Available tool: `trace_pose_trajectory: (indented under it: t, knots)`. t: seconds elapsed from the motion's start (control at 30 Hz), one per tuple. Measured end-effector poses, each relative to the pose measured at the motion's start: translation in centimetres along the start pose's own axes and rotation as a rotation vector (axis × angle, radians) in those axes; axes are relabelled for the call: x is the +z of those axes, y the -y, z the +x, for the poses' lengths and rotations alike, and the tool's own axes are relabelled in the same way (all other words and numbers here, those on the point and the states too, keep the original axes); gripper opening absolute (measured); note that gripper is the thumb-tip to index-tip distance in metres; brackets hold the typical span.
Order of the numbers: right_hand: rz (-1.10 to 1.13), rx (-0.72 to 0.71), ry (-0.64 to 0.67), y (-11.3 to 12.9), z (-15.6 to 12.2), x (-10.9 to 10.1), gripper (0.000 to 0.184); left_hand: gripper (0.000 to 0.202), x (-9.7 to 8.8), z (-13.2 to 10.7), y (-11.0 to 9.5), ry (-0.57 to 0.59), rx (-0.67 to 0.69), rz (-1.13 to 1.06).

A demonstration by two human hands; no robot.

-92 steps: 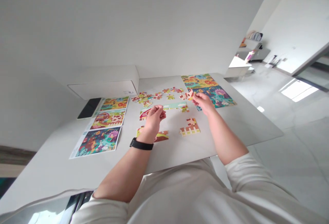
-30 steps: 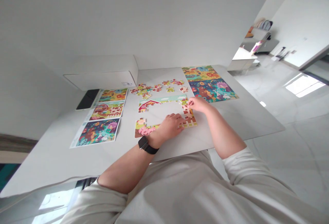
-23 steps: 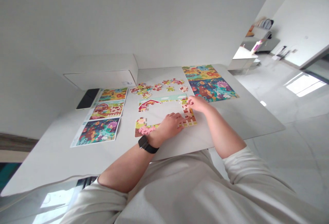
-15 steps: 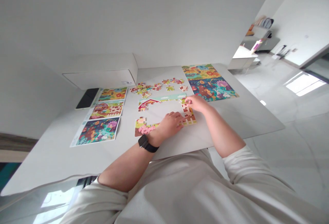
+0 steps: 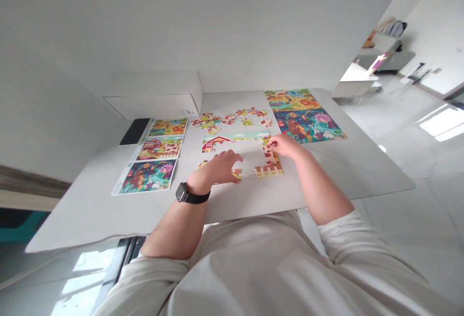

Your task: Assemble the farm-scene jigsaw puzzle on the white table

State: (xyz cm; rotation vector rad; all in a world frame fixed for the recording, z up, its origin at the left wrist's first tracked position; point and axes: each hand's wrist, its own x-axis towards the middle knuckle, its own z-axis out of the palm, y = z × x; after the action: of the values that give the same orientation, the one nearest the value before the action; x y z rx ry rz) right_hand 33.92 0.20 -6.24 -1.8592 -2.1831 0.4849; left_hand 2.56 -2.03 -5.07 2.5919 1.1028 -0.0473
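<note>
A partly joined jigsaw puzzle frame (image 5: 217, 143) with a farm picture lies on the table, its middle bare. My left hand (image 5: 217, 167), wearing a black watch, is over the frame's lower left part with thumb and fingers apart. It hides most of that corner; a puzzle piece (image 5: 236, 175) shows under the thumb. My right hand (image 5: 286, 147) rests at the upper part of the right side (image 5: 270, 156), fingertips curled together at the pieces; what is between them is hidden. Fence pieces (image 5: 268, 171) form the lower right corner, with a gap to their left.
Loose puzzle pieces (image 5: 210, 123) lie beyond the frame. Picture sheets (image 5: 148, 177) and a black phone (image 5: 135, 131) are at left, a white box (image 5: 152, 106) behind them. Two colourful pictures (image 5: 308, 125) lie at right. A wall (image 5: 232, 31) bounds the back.
My left hand has moved left from the frame's lower right, and its fingers have spread. The fence pieces are uncovered. My right hand stays by the right side. The view has shifted slightly.
</note>
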Motion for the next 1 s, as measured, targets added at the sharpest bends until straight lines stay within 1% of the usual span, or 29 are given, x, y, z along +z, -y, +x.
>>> trace_pose_trajectory:
  t: [0.17,0.23,0.37,0.5,0.67,0.8,0.9,0.93,1.0]
  knots:
    - [-0.019,0.023,0.005,0.4,0.0,0.0,0.017,0.047,-0.4,-0.3,-0.5,0.033,0.007,0.007]
    - [-0.030,0.029,-0.012,0.5,0.1,0.1,0.017,0.042,-0.4,-0.4,-0.6,0.034,0.018,0.001]
    - [-0.012,0.035,-0.055,0.3,0.4,0.5,0.017,0.041,-0.4,-0.4,-0.4,0.020,0.031,-0.018]
    - [0.017,0.034,-0.081,-0.1,0.7,1.1,0.021,0.041,-0.3,-0.2,-0.4,0.034,0.061,-0.032]
    - [0.018,-0.032,-0.137,-0.2,0.8,1.5,0.028,0.039,-0.2,-0.1,-0.4,0.030,0.086,-0.056]
    - [-0.007,-0.073,-0.185,0.0,1.1,1.8,0.027,0.043,-0.1,-0.1,-0.4,0.020,0.113,-0.089]
    - [-0.006,-0.067,-0.219,0.2,1.4,2.0,0.025,0.050,-0.2,0.0,-0.6,-0.048,0.111,-0.124]
    - [-0.005,-0.069,-0.225,0.3,1.5,2.1,0.024,0.047,-0.3,0.1,-0.7,-0.096,0.118,-0.139]
    - [0.004,-0.093,-0.230,0.3,1.6,2.2,0.022,0.036,-0.6,0.3,-0.8,-0.217,0.145,-0.162]
